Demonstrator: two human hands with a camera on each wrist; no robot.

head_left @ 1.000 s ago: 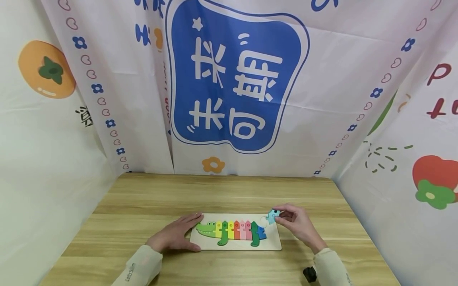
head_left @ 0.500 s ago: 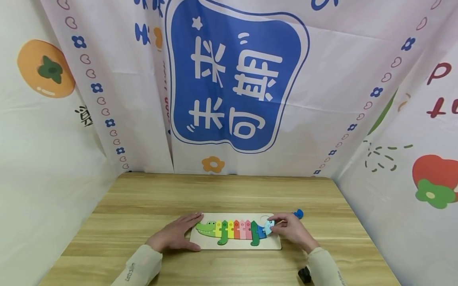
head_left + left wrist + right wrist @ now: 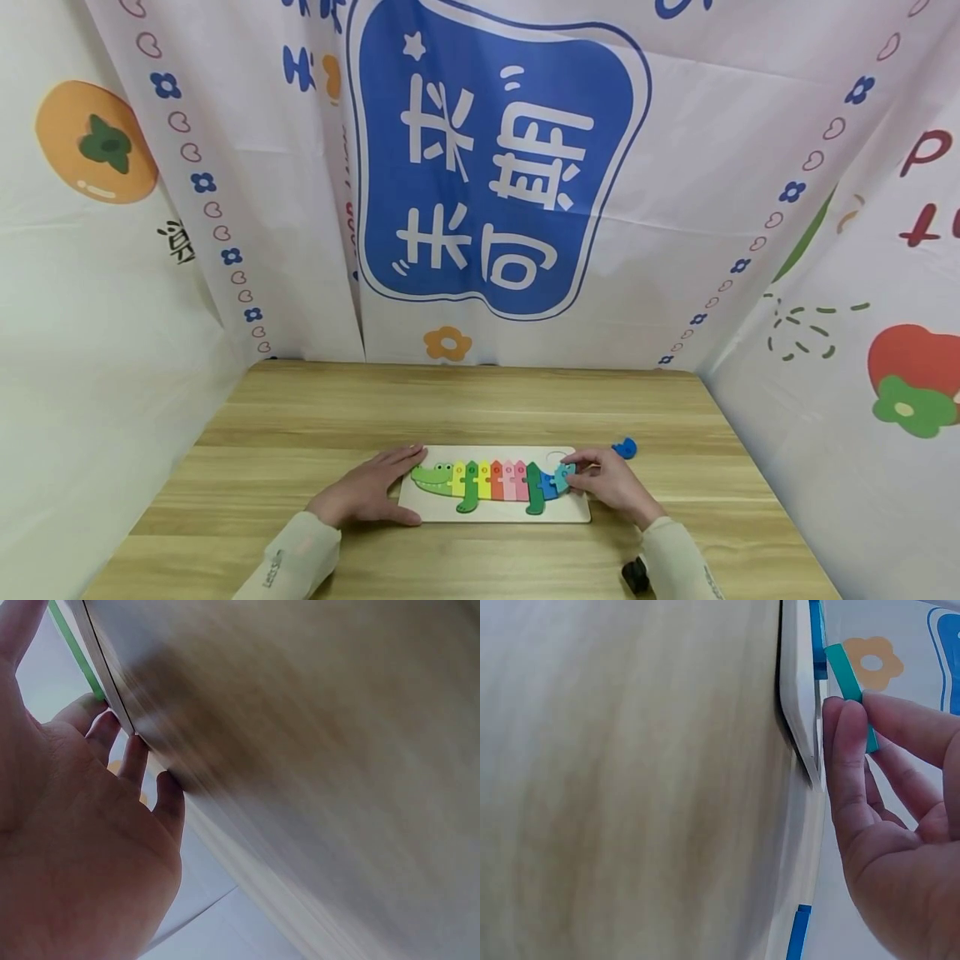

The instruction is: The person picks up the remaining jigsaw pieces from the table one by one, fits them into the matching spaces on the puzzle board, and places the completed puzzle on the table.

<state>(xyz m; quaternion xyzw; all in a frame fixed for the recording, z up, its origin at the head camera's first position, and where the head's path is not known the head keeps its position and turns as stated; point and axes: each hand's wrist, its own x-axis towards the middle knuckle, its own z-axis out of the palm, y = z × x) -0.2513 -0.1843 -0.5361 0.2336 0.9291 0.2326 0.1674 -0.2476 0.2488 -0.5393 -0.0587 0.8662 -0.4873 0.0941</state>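
Observation:
A wooden puzzle board (image 3: 498,513) lies on the table, bearing a crocodile built from several coloured pieces (image 3: 483,482). My left hand (image 3: 369,490) spans the board's left end with spread fingers, thumb at the near edge; the left wrist view shows its fingertips touching the rim. My right hand (image 3: 611,482) pinches a light blue puzzle piece (image 3: 562,477) at the tail end, beside a dark blue piece (image 3: 548,487). In the right wrist view that piece (image 3: 844,671) is tilted, one end close to the blue piece (image 3: 818,645) on the board; the fingers cover part of it.
A loose blue puzzle piece (image 3: 626,448) lies on the wooden table (image 3: 480,408) to the right of the board. Near the right sleeve sits a small black object (image 3: 635,575). Printed white cloth (image 3: 690,250) hangs behind and at both sides.
My right hand has brought the light blue piece down and left onto the tail end of the board, uncovering the loose blue piece on the table. My left hand has stayed put.

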